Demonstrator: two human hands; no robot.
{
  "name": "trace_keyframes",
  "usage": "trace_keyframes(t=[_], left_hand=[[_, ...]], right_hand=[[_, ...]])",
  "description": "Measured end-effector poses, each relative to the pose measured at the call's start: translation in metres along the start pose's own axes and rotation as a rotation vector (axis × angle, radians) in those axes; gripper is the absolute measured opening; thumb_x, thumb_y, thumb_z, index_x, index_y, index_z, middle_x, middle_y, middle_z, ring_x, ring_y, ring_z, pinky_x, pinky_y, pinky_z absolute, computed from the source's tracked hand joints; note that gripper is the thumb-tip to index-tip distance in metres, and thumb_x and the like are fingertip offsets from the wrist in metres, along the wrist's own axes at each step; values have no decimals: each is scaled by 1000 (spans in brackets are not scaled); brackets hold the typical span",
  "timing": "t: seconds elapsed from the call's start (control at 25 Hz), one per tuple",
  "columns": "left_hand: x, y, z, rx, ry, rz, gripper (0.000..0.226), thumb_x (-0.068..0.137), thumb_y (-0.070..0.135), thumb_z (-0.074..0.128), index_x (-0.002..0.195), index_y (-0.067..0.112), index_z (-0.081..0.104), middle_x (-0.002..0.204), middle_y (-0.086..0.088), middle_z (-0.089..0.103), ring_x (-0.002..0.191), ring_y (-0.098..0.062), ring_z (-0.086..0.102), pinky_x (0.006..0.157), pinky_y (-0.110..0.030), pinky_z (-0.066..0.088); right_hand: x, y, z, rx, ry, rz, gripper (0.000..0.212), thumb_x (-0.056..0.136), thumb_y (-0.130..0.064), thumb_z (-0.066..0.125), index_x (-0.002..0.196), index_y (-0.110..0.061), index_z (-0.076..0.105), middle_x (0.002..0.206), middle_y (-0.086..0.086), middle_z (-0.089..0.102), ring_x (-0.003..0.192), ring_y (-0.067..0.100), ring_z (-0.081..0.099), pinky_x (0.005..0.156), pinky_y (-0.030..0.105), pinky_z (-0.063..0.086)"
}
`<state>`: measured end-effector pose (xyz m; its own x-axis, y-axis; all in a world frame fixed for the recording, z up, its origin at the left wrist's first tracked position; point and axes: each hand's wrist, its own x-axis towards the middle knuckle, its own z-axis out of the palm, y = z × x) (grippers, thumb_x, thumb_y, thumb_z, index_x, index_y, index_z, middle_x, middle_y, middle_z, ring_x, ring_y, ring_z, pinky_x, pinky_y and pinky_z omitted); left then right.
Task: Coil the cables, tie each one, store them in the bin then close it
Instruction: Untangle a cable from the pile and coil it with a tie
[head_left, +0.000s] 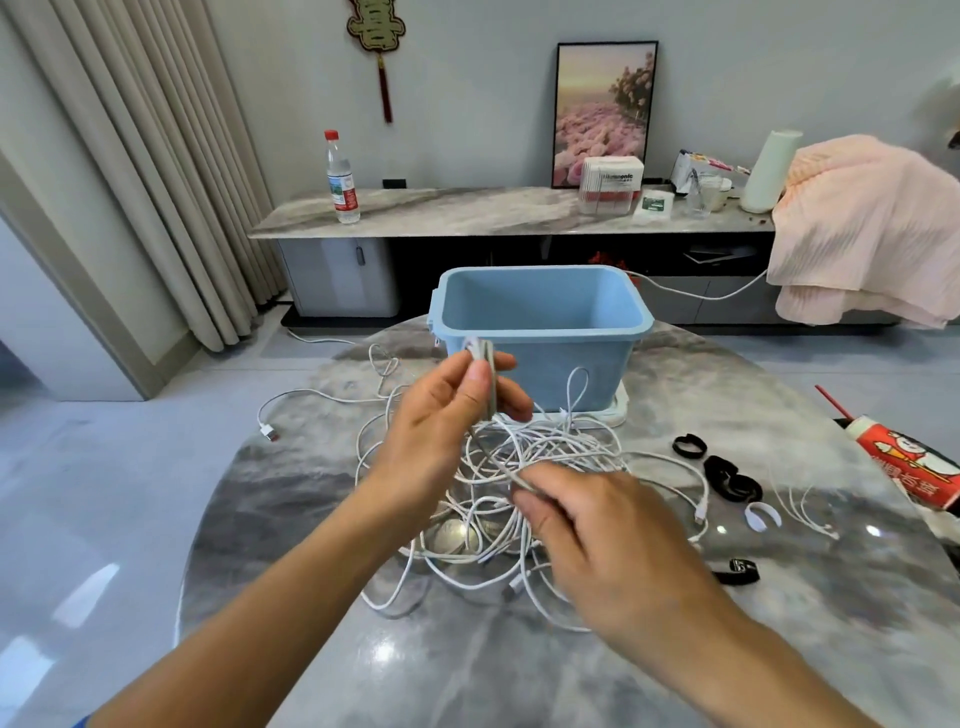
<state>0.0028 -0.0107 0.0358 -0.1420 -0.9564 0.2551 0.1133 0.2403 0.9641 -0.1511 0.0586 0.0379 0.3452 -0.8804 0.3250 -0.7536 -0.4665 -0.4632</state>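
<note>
Fingers (480, 384) of left hand (441, 415) pinch coiled cable (485, 364); right hand (587, 525) grips its strand.

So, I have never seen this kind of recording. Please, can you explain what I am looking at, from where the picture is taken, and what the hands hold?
There is no machine here. A person wears a camera on the head, so you look forward and down at their own two hands. The left hand holds up a small coil of white cable in a closed grip. The right hand pinches the loose part of that cable. Below lies a tangle of white cables on a round marble table. Behind stands an open blue bin, empty as far as one can see. To the right lie black ties for binding.
</note>
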Motion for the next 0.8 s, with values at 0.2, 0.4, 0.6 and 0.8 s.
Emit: trace_keyframes(t=[0.2,0.4,0.6,0.8], left_hand=[[-15,5,15,257,-286,32,36,102,27,37,86,5,60,73,-14,59,71,-22,53,74,-31,43],[-22,16,31,71,-367,-16,40,100,31,36,88,7,66,57,-6,50,58,-20,44,65,-34,36],[-25,22,37,-260,-348,-68,42,99,29,35,91,4,68,51,-7,46,53,-19,41,65,-27,41],[-25,26,38,-507,-220,-165,43,99,28,34,90,-1,63,54,-7,47,50,-17,45,59,-20,45]], right_hand=[[11,19,-49,-115,328,-184,16,86,-42,67,81,-29,74,70,-13,69,62,11,62,54,33,49],[25,58,-62,222,305,-282,16,87,-32,72,85,-18,77,71,-5,69,63,17,61,58,34,47],[27,57,-40,768,320,-65,8,92,-26,67,88,-21,64,68,-2,63,58,12,55,56,25,46],[24,32,8,995,461,158,15,92,-22,55,88,-14,68,54,-12,56,48,-3,48,51,8,36]])
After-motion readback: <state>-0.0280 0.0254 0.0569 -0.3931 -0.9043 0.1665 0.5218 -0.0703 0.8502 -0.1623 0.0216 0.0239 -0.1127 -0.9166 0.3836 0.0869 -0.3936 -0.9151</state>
